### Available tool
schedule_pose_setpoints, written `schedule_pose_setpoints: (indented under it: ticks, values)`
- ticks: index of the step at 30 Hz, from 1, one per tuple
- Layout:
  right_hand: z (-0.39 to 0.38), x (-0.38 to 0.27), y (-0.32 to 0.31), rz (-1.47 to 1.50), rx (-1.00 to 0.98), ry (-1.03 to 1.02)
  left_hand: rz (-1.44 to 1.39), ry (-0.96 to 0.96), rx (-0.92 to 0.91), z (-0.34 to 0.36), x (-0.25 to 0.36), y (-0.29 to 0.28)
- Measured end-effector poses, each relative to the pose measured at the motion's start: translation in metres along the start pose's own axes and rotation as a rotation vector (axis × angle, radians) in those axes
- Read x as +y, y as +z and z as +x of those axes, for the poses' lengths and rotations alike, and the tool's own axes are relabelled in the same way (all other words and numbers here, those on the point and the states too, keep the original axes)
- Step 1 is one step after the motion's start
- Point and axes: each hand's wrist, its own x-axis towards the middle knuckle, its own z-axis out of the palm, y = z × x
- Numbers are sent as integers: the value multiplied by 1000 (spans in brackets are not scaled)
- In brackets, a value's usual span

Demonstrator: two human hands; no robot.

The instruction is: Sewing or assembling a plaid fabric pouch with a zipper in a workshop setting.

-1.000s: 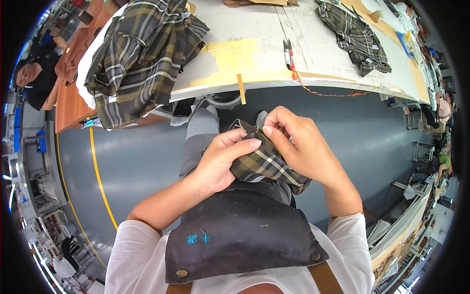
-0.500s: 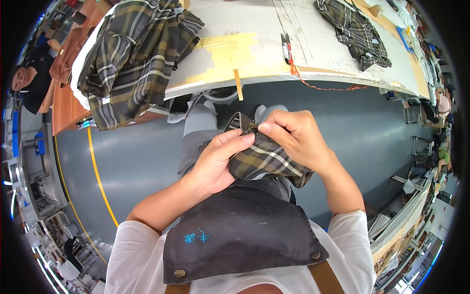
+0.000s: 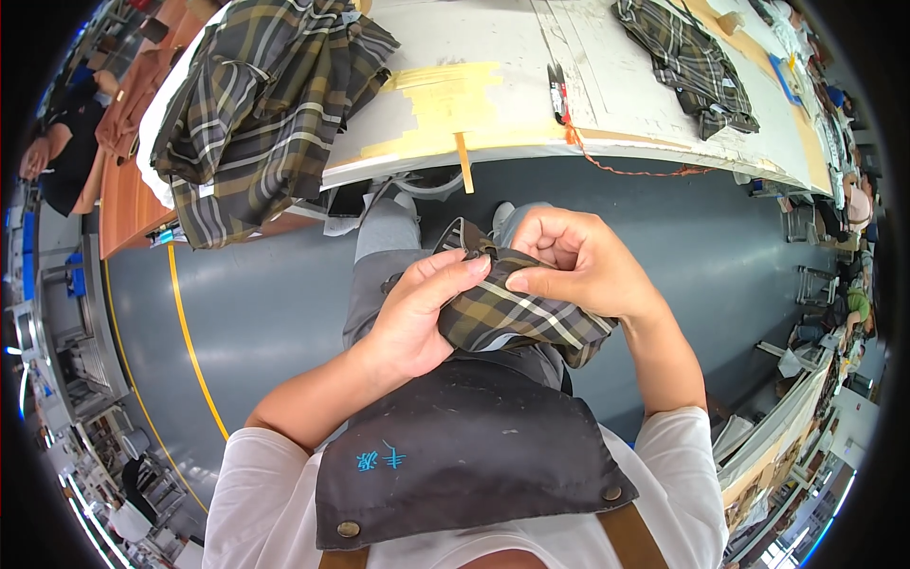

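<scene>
A piece of olive, black and white plaid fabric (image 3: 502, 322) lies in my lap over a dark apron (image 3: 455, 427). My left hand (image 3: 417, 313) pinches the fabric near its folded upper edge, thumb on top. My right hand (image 3: 588, 270) grips it to the right of that, thumb lying on the plaid and index finger curled above. Part of the fabric is hidden under my hands.
The white worktable (image 3: 635, 123) ahead holds a large plaid pile (image 3: 246, 123), another plaid piece (image 3: 682, 71), black-red snips (image 3: 559, 95) and orange cord (image 3: 635, 171). A co-worker (image 3: 66, 147) is at the far left. Grey floor (image 3: 237, 313) with yellow lines lies around me.
My right thumb has moved down onto the plaid, away from the fold at my left fingertips. My left hand has shifted slightly left and stays on the fabric.
</scene>
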Motion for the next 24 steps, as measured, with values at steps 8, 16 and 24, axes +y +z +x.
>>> schedule_pose_setpoints:
  ticks: [8,16,24]
  values:
    - [-1,-2,7,-34,117,39,90,82,44,-1,-4,-1]
    - [-5,-2,4,-214,72,-2,190,119,73,0,-5,-2]
    - [-2,11,6,-279,94,-18,301,205,54,-5,-6,-4]
